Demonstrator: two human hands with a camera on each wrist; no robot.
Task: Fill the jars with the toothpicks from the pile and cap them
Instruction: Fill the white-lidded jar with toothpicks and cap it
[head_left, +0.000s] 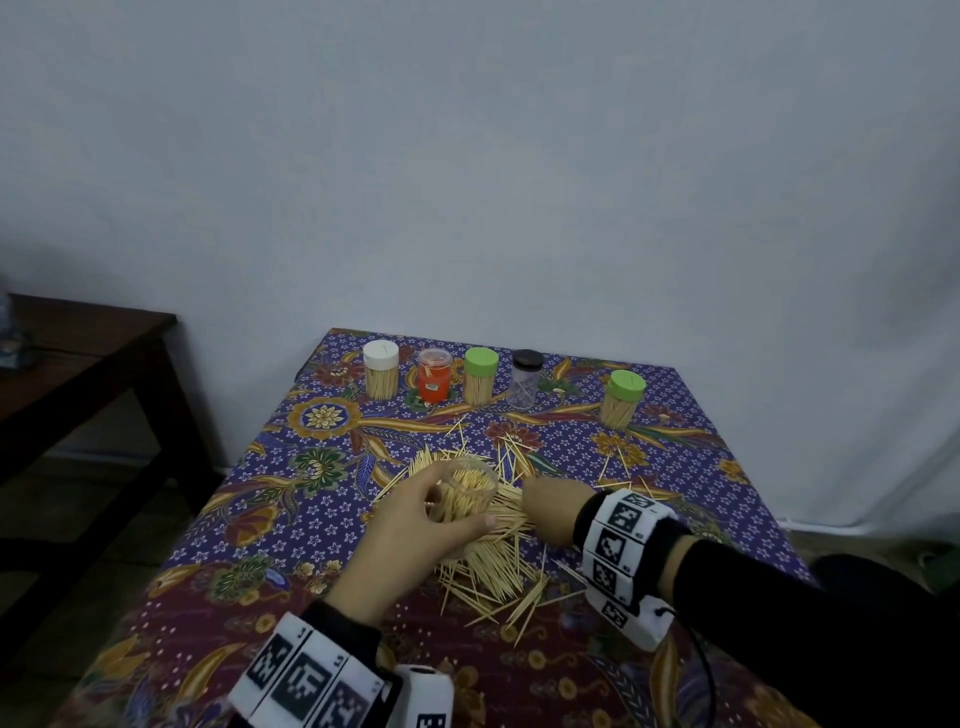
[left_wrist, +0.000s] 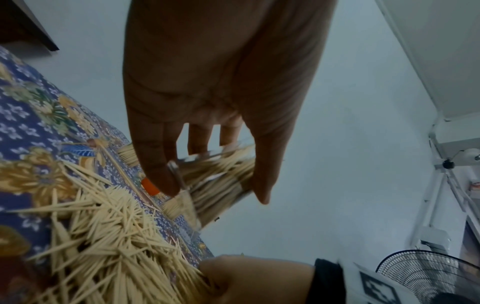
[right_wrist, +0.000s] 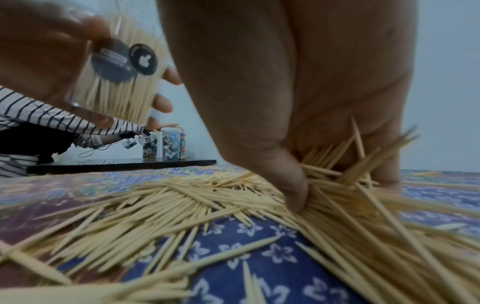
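My left hand (head_left: 415, 525) grips a clear, uncapped jar (head_left: 465, 493) partly filled with toothpicks, tilted above the pile (head_left: 498, 551). The same jar (left_wrist: 221, 181) sits between my fingers and thumb in the left wrist view, and its dark label (right_wrist: 124, 61) shows in the right wrist view. My right hand (head_left: 550, 509) is down on the pile, thumb and fingers closed round a bunch of toothpicks (right_wrist: 337, 174). Along the table's far edge stand capped jars: white cap (head_left: 381, 369), orange jar (head_left: 434, 382), green cap (head_left: 480, 382), black cap (head_left: 525, 378), and another green cap (head_left: 623, 397).
The table wears a blue and maroon floral cloth (head_left: 291, 519). Loose toothpicks are scattered beyond the pile (head_left: 613, 462). A dark wooden table (head_left: 78, 364) stands to the left, and a pale wall rises behind. A fan (left_wrist: 428, 273) shows at the lower right.
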